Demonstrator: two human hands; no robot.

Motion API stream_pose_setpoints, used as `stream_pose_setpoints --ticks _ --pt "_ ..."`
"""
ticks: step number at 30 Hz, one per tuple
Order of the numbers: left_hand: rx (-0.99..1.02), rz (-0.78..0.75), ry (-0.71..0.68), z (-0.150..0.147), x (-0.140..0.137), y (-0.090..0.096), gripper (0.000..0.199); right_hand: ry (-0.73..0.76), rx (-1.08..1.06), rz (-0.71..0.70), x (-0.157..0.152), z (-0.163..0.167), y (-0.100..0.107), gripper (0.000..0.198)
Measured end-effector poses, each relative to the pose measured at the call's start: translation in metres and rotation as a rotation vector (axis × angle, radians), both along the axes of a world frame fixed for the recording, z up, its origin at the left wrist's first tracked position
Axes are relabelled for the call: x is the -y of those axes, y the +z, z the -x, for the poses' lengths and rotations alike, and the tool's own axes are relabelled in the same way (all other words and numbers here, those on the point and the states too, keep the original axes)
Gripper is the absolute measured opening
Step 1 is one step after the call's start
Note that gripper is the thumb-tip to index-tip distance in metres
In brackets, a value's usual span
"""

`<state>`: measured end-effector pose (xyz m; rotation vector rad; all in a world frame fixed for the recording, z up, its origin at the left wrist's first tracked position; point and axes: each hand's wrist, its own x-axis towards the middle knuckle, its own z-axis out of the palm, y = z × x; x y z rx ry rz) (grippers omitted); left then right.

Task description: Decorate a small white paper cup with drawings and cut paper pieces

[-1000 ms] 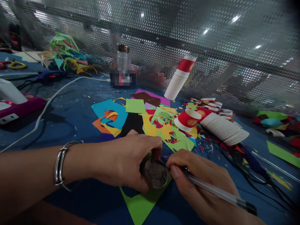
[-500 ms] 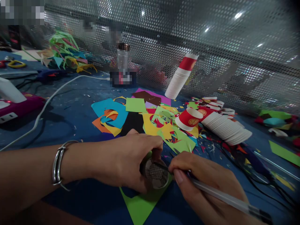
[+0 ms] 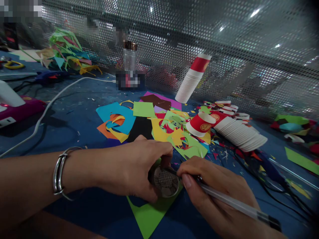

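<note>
The left hand (image 3: 132,167) curls thumb and fingers around a round piece (image 3: 165,184) with a grid pattern on its face, holding it over green paper (image 3: 147,220) on the blue table (image 3: 82,96). The right hand (image 3: 214,192) pinches a pen (image 3: 231,200) between thumb and fingers, its dark tip over the upper part of that face, though I cannot tell whether it touches. Beyond the hands lie cut papers (image 3: 128,116), a red cup (image 3: 200,124) near them and a cup stack (image 3: 190,81) before the mesh screen (image 3: 249,59).
</note>
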<state>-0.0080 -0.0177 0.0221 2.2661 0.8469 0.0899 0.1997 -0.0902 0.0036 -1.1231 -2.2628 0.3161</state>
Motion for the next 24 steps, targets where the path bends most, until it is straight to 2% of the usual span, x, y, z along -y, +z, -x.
stream_pose_setpoints --ticks 13,24 --pt "0.001 0.027 -0.003 0.001 0.000 0.004 0.041 -0.020 0.010 -0.037 0.001 0.002 0.011 0.014" --pt "-0.022 0.065 -0.017 0.002 -0.001 0.007 0.040 -0.019 0.007 -0.021 -0.002 0.001 0.004 0.014"
